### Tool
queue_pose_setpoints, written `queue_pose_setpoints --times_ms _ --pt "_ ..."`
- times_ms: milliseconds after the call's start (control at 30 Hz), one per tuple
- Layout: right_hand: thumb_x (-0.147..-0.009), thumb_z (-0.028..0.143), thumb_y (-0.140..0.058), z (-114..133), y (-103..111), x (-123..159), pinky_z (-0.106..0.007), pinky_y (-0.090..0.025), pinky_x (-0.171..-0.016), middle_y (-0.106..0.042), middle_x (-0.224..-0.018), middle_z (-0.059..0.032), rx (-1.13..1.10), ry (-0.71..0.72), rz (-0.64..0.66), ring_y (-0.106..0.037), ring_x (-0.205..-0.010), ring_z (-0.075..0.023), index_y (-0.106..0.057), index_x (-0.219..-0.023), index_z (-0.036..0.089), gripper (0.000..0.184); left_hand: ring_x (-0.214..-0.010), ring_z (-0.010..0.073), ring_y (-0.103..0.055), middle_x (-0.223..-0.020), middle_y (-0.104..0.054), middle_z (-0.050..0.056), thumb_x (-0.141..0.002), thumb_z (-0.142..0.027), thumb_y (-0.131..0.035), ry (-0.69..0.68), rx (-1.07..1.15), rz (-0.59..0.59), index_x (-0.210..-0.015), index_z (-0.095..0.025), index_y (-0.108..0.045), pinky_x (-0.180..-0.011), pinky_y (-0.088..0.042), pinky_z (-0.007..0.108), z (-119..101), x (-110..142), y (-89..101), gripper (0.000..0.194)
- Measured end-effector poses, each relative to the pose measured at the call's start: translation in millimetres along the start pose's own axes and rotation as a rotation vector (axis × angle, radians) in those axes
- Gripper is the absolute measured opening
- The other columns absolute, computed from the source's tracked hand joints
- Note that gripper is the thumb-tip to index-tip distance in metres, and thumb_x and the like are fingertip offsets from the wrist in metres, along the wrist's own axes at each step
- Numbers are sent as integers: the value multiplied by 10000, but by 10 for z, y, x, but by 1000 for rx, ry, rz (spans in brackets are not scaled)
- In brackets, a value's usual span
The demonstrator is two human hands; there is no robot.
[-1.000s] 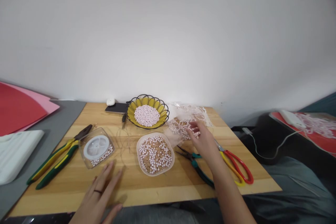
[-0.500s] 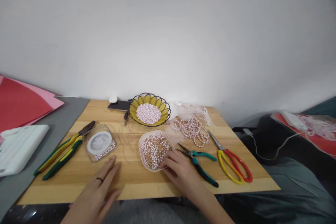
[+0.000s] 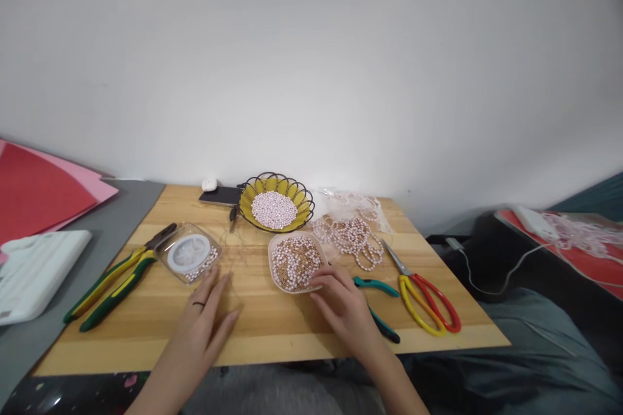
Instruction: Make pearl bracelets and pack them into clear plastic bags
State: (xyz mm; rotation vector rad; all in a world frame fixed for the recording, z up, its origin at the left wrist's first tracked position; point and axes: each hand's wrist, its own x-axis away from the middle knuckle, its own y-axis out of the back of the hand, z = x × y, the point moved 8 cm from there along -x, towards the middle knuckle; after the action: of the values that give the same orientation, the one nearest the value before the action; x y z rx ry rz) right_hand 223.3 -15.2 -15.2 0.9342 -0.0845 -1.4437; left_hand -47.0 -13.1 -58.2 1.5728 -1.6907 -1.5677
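Facing upward on the tabletop (image 3: pixel 263 337), the near-square bead bowl (image 3: pixel 271 260) shows no clear long axis; my half-open right hand (image 3: pixel 344 308) meets its rim, grip unclear; my left hand (image 3: pixel 197 321) lies open near the clear box (image 3: pixel 164 253).

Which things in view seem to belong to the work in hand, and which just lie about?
Likely in the work:
- bead tub, at the right hand
- clear box, near the left hand
- bead basket, bead strands
- pliers, scissors

Probably lying about:
- phone
- white case
- red sheet
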Motion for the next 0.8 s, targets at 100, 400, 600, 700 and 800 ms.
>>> queue_pose_setpoints --times_ms 100,400,600,700,800 --pt "-959 89 -567 74 73 93 -361 -526 -888 -667 -1030 -76 -35 12 -66 -653 -1000 -235 -655 -1041 242 195 -1384 332 -553 -1536 -521 183 -1025 -333 -469 -9 31 -5 -1441 -214 -466 -1065 -543 510 -12 -55 2 433" --pt "-931 52 -546 392 -247 207 -248 -540 -771 -675 -916 -55 -213 35 57 -676 -863 -180 -643 -1011 220 210 -1024 286 -713 -1137 -775 88 -973 -183 -489 -229 -38 1 -1149 -236 -709 -887 -583 469 105 -587 354 286" --pt "-906 28 -538 542 -436 157 -236 -536 -778 -687 -923 -60 -281 69 126 -684 -868 -174 -648 -1001 219 240 -1147 277 -670 -1247 -741 75 -876 -94 -549 -342 -10 190 -1282 -269 -655 -1005 -540 464 -120 -676 332 455" --pt "-903 23 -528 550 -420 136 -234 -540 -780 -681 -923 -55 -274 102 88 -685 -864 -171 -642 -1008 223 253 -1246 260 -633 -1350 -690 91 -891 -72 -532 -381 48 253 -1357 -260 -589 -1074 -517 461 -313 -586 268 506" --pt "-924 32 -515 469 -333 126 -243 -549 -782 -681 -921 -51 -251 84 13 -689 -867 -176 -641 -1014 227 249 -1225 234 -652 -1343 -695 80 -904 -78 -532 -384 81 263 -1360 -266 -579 -1037 -553 397 -404 -526 312 495"
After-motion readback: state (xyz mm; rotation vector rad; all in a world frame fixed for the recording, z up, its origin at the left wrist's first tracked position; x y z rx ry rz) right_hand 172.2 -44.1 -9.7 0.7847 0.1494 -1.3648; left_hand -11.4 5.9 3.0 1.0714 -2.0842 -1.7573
